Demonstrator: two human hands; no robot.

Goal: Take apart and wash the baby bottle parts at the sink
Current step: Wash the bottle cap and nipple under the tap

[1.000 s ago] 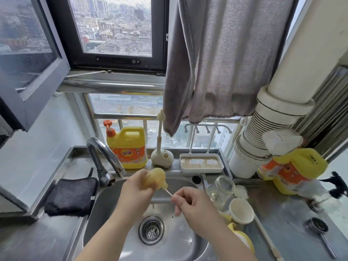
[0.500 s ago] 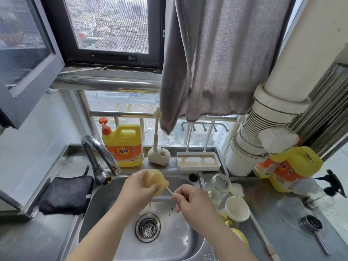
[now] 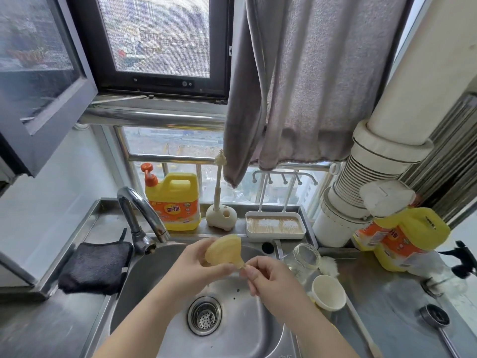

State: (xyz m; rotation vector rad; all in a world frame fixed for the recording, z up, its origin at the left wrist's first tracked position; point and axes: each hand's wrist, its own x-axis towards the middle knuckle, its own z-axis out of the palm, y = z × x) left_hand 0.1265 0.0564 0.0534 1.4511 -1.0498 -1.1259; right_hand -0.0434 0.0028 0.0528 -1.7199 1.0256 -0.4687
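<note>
Above the sink [image 3: 144, 280], behind its drain [image 3: 204, 315], the left hand [image 3: 192, 267] grips the yellow teat [image 3: 225, 250] by its wide base, fingers curled round it. The teat's long axis lies tilted, its tip pointing down and rightward. The right hand [image 3: 268, 276] meets that tip, its fingers pinched at it; whether they hold a thin tool cannot be told. Both forearms reach in over the sink's near edge. The right hand sits nearer the tip, so the next working of it likely falls to that hand.
</note>
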